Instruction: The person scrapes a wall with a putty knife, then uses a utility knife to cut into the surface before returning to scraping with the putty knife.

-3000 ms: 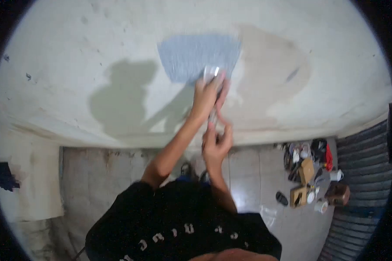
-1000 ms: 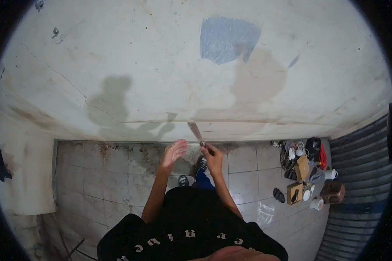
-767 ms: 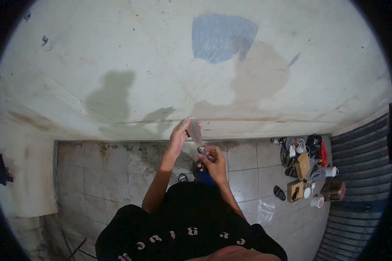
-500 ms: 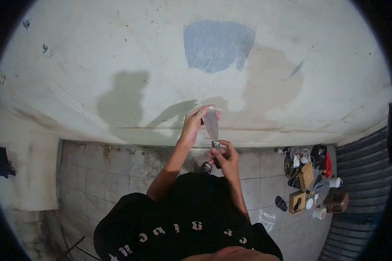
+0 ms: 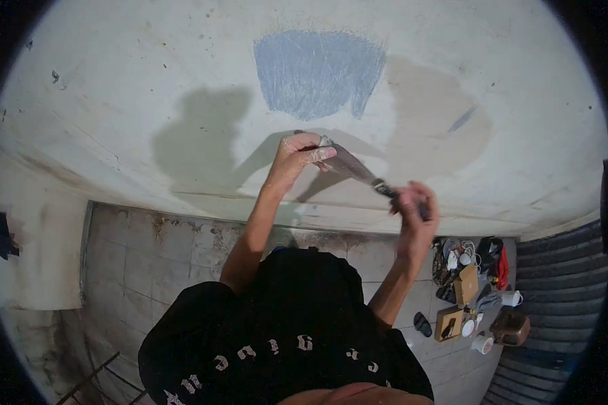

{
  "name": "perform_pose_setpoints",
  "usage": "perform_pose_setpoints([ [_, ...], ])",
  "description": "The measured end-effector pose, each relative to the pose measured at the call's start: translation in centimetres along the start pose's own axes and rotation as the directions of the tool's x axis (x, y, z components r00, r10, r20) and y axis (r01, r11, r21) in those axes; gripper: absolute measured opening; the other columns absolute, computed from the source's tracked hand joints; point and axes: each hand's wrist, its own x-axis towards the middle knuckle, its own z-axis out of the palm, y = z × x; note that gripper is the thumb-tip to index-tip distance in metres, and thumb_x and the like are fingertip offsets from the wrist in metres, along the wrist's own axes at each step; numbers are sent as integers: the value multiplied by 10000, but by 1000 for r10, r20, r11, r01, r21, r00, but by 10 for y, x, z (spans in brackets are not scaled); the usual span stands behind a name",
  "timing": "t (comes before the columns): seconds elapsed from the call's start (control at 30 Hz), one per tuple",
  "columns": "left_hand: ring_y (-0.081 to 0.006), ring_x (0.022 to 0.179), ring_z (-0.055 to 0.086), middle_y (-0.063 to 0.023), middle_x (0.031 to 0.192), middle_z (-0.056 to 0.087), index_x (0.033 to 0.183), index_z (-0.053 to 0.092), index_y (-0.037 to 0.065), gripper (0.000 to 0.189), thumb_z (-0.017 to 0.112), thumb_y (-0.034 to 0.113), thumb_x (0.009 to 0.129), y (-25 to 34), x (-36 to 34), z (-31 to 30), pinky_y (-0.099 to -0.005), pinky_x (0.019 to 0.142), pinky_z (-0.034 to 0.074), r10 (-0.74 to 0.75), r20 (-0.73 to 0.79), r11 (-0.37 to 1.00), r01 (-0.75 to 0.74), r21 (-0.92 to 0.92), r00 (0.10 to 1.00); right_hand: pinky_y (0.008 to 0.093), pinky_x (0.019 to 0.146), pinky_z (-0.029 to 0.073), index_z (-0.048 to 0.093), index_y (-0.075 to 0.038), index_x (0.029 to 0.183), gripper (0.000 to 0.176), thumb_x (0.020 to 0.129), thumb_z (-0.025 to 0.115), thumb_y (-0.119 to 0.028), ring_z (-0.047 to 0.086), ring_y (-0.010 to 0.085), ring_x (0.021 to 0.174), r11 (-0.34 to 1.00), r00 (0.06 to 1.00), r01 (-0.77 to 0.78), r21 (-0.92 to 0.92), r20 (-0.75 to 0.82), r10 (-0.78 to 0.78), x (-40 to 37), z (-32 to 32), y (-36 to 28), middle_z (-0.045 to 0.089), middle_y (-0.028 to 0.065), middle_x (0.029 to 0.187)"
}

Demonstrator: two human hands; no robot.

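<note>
Scraper point(image 5: 352, 169) is held in front of the wall point(image 5: 115, 81), slanted, with the blade end up-left and the dark handle end down-right. Left hand point(image 5: 296, 156) is raised at the blade's wide end, fingers curled, fingertips point(image 5: 323, 154) pinched on the blade edge; whitish dust is seen on the fingers. Right hand point(image 5: 413, 206) is clenched round the handle, lower and further right, and is slightly blurred, so the exact finger placement cannot be told. The two hands are kept apart, joined only by the tool. Whether the blade touches the wall cannot be told. A blue-grey patch point(image 5: 317, 71) with rough streaks is seen on the wall above the left hand, not touched by the tool. A tan stain point(image 5: 436, 118) lies just right of the patch, above the right hand. A shadow point(image 5: 196, 145) of the person is cast on the wall left of the left hand. Below the wall a tiled floor point(image 5: 148, 250), stained along the wall base, is seen. A black shirt point(image 5: 277, 337) with white lettering fills the lower middle. On the floor at lower right a clutter pile point(image 5: 471, 290) of small boxes, white mugs and a red item is gathered, well apart from both hands. A corrugated shutter point(image 5: 561, 310) borders the pile on the right.
</note>
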Motion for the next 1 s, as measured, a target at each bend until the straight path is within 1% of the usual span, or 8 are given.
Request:
perform_pose_setpoints([
  [0.07,-113,658,600,-55,770,670,790,712,-1,145,742,139,808,8,9,5,-268,616,514,96,22,984,-99,147,995,328,796,488,600,33,1047,213,847,654,-18,617,211,876,959,977,196,205,-125,-174,20,11,-13,635,134,956],
  [0.13,-102,637,586,-52,724,664,756,707,-14,167,746,141,803,17,12,21,-263,612,507,161,-17,927,-145,347,987,412,908,410,546,-17,844,177,894,614,-173,534,247,863,844,890,433,316,-2,-456,45,32,-25,559,111,826],
  [0.3,-125,724,650,-96,784,699,878,721,-40,118,679,67,848,18,28,33,-243,692,526,178,-102,983,-172,67,979,321,568,291,389,-101,655,562,937,386,-587,295,155,552,766,723,273,582,401,-563,80,74,-56,352,19,571],
  [0.4,-133,753,664,-100,826,707,951,704,-47,145,650,64,874,19,29,36,-244,708,531,161,-214,978,-185,-93,963,336,451,182,380,-67,585,672,931,283,-635,251,158,428,665,594,320,674,405,-696,100,99,-61,306,28,481],
  [0.43,-132,760,665,-101,837,708,971,697,-48,156,648,68,879,18,27,34,-245,710,530,193,-231,977,-209,-44,954,338,428,164,353,-70,533,705,939,180,-619,225,152,409,677,576,398,619,405,-710,101,105,-65,281,16,461],
  [0.7,-121,786,667,-83,840,707,1010,683,-27,173,669,85,878,7,19,15,-243,700,520,275,-284,957,-231,177,919,312,414,121,312,-99,518,586,904,220,-529,146,130,397,720,649,590,365,316,-692,86,130,-89,223,4,419],
  [0.77,-112,769,658,-76,831,704,1031,675,-22,185,674,74,872,7,20,22,-241,684,515,267,-269,963,-246,110,925,317,406,130,290,-103,507,570,894,234,-517,146,137,391,749,716,576,328,240,-656,83,142,-80,210,7,420],
  [1.0,-115,824,651,-61,942,696,1102,642,21,207,631,112,916,-3,25,26,-242,672,503,132,-92,991,-130,23,987,317,395,136,260,-99,489,545,876,277,-482,175,142,374,768,719,612,190,272,-640,85,156,-81,206,11,410],
])
